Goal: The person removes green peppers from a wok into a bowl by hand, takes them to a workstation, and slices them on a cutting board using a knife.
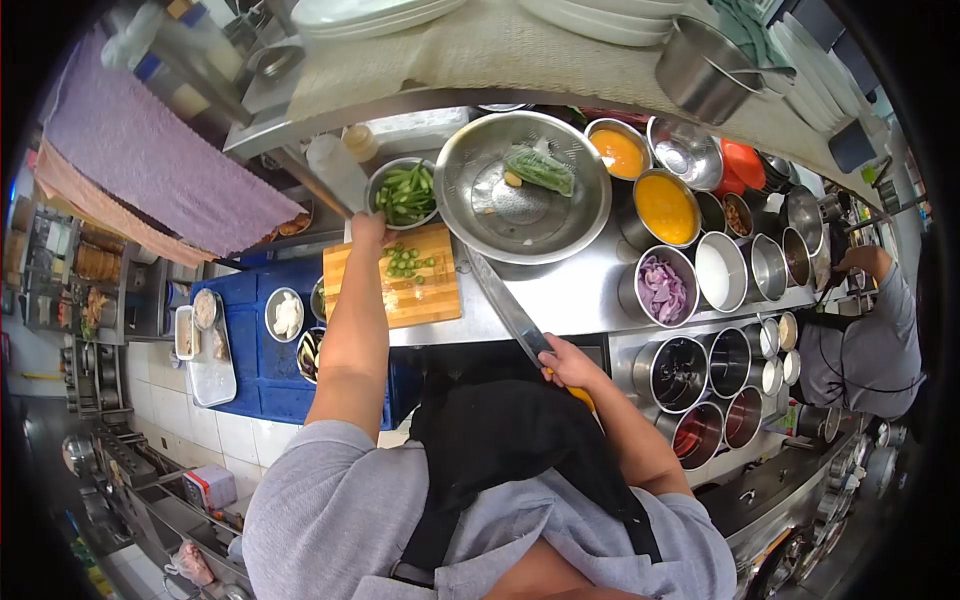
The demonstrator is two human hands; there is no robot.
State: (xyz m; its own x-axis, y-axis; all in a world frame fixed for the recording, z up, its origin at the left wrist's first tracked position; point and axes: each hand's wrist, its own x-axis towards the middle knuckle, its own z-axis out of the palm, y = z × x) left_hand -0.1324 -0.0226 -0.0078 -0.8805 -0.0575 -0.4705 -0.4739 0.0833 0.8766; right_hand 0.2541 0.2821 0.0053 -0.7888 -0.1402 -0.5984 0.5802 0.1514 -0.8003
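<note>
My right hand (567,362) is closed round a large knife (505,308) with a yellow handle; its blade points up and left, between the cutting board and the large steel bowl. Bent at the far left corner of the wooden board (432,298), my left hand (372,230) is beside the steel bowl of green pieces (405,193); its fingers are too hidden to tell what they hold. Chopped green slices (406,262) lie on the board. The large perforated bowl (480,150) holds a green bundle in plastic (541,169).
Pots with orange liquid (666,208) and sliced onion (662,290) stand to the right. A blue crate (247,345) with small bowls is at the left. Overhead, a shelf (400,75) carries plates. At the far right another person (865,350) stands.
</note>
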